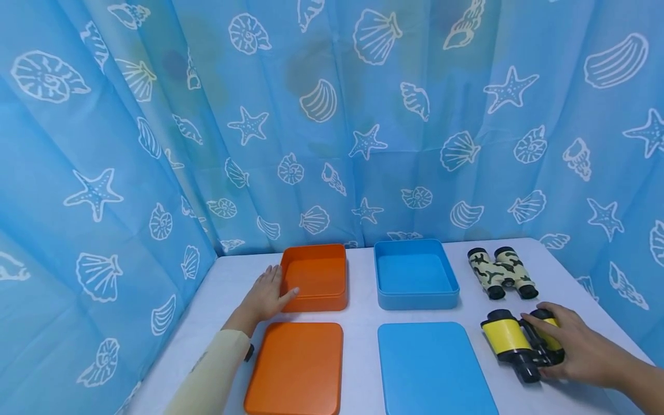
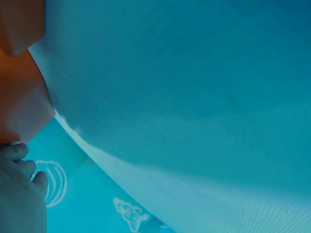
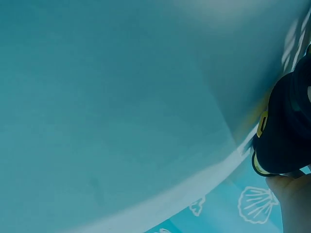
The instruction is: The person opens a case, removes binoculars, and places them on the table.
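Observation:
My left hand (image 1: pixel 266 295) lies against the left side of the orange box (image 1: pixel 314 304), fingers extended and thumb pointing toward its front corner. The left wrist view catches the fingers (image 2: pixel 39 182) beside the orange wall. At the right, my right hand (image 1: pixel 583 349) grips the right barrel of yellow-and-black binoculars (image 1: pixel 505 337), which are at the table surface. Their dark body (image 3: pixel 284 131) shows at the edge of the right wrist view, with part of the hand below. Just behind them lie camouflage-patterned binoculars (image 1: pixel 503 272), untouched.
A blue open box (image 1: pixel 417 301) stands right of the orange one. In front of them lie an orange lid (image 1: pixel 295 369) and a blue lid (image 1: pixel 436 369) on the white table (image 1: pixel 360 346). A blue shell-patterned curtain (image 1: pixel 332 155) borders the table's back and sides.

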A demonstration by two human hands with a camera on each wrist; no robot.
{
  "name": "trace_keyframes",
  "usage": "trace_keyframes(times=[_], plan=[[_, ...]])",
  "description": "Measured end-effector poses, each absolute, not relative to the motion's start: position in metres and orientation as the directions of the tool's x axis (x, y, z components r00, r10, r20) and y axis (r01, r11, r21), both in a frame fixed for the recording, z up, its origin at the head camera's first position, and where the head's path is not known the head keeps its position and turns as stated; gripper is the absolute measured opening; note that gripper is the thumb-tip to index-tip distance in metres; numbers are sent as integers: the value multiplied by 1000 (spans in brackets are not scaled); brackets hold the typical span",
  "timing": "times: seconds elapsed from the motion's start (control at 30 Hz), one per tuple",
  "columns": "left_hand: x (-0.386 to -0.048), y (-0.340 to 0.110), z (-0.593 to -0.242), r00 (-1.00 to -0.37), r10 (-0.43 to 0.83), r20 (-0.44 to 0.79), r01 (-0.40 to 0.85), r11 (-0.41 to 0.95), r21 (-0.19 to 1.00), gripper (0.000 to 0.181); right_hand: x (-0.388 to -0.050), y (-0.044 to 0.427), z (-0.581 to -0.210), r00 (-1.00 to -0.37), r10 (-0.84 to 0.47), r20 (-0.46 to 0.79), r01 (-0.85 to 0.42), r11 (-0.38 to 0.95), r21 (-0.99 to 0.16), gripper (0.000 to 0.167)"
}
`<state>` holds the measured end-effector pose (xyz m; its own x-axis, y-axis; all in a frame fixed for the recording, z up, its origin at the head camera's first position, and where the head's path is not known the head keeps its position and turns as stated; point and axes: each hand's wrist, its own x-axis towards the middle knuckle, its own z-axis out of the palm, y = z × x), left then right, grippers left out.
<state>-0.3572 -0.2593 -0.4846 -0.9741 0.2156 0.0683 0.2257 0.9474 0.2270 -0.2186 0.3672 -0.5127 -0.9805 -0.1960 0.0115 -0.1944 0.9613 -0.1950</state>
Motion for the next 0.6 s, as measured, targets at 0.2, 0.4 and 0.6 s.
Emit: trace_keyframes(times=[0.2,0.4,0.6], plan=[[-357,-260,-484,-976,212,46,217,952,215,101,-217,369,-517,-981,-192,-3,-188,961,-201,108],[-359,-260,-487,-975,217,56,224,952,209,102,-215,372,-522,-981,-193,13,-191,962,-195,106],[-360,-260,-486,-976,213,51,219,957,191,102,-216,373,-522,-983,-184,19,-185,966,-184,107]])
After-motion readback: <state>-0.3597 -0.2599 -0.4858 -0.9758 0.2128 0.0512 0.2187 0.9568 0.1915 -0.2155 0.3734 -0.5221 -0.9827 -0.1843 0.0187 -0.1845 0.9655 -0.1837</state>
